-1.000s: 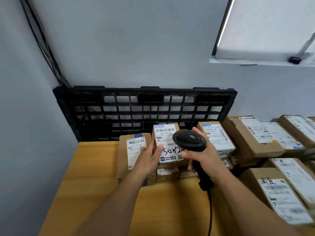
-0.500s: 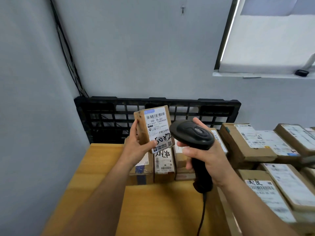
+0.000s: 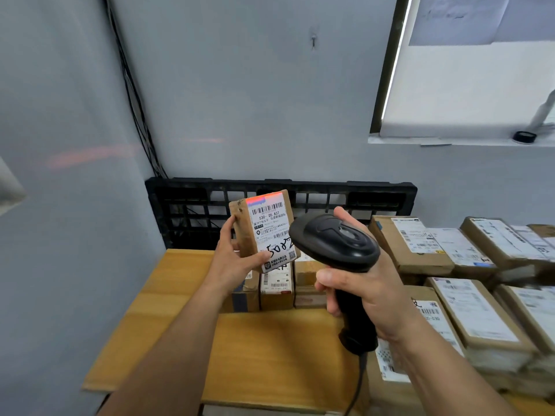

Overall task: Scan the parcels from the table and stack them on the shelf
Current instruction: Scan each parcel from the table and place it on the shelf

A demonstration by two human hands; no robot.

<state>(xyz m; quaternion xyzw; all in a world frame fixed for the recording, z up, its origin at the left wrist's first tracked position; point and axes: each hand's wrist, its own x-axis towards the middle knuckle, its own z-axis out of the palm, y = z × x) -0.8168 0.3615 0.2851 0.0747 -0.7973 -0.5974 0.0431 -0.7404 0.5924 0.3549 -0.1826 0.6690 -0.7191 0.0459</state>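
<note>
My left hand (image 3: 234,259) grips a small brown parcel (image 3: 264,229) upright above the wooden table (image 3: 168,298), its white barcode label facing me. A red scan light falls across the label's top edge. My right hand (image 3: 360,283) holds a black barcode scanner (image 3: 333,244) by its handle, the head right beside the parcel and aimed at the label. Its cable hangs down off the table's front.
Small parcels (image 3: 276,289) stand on the table under the lifted one. Several larger labelled parcels (image 3: 414,244) are piled at the right. A black plastic pallet (image 3: 330,193) leans on the grey wall behind. Cables (image 3: 132,94) run down the corner.
My left hand has lifted the small parcel off the pile and tilted its label toward the scanner. The scanner has risen beside it, and red scan light now falls on the label.
</note>
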